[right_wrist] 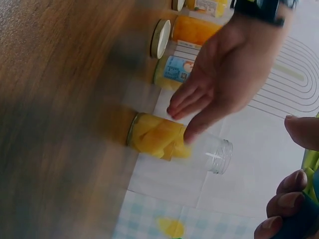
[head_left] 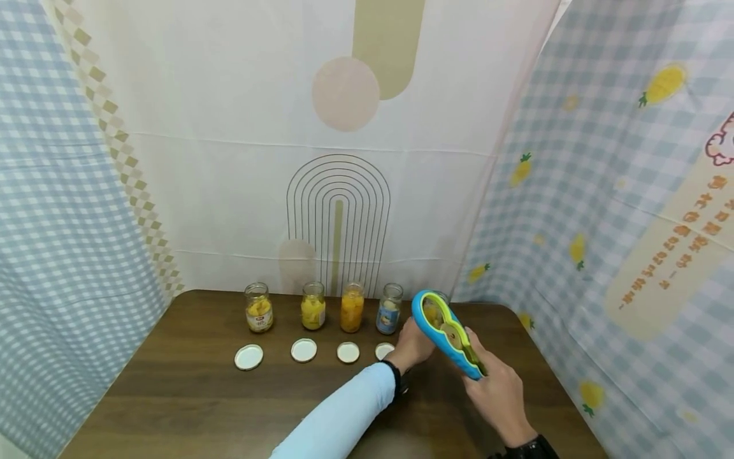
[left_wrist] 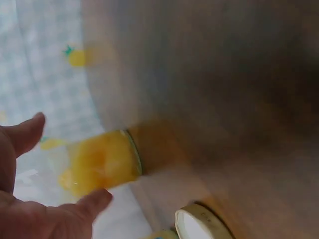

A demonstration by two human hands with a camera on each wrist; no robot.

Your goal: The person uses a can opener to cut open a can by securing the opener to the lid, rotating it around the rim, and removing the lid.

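Observation:
My right hand (head_left: 500, 390) grips a blue and green jar opener (head_left: 440, 343), lifted above the table's right side. Only the fingers and a bit of the opener show at the right edge of the right wrist view. A glass jar of yellow fruit pieces (right_wrist: 157, 137) stands lidless at the right end of a row, partly behind the opener in the head view. My left hand (right_wrist: 224, 69) reaches to this jar with fingers extended, fingertips right beside the glass. In the left wrist view, its thumb and a finger spread around the jar (left_wrist: 102, 162).
Left of that jar stand several open jars: one with a blue label (head_left: 389, 309), one with orange contents (head_left: 352, 309), two with yellow contents (head_left: 313, 307). White-lined lids (head_left: 249, 357) lie in front of them on the brown table (head_left: 189, 401). Cloth hangs behind and at both sides.

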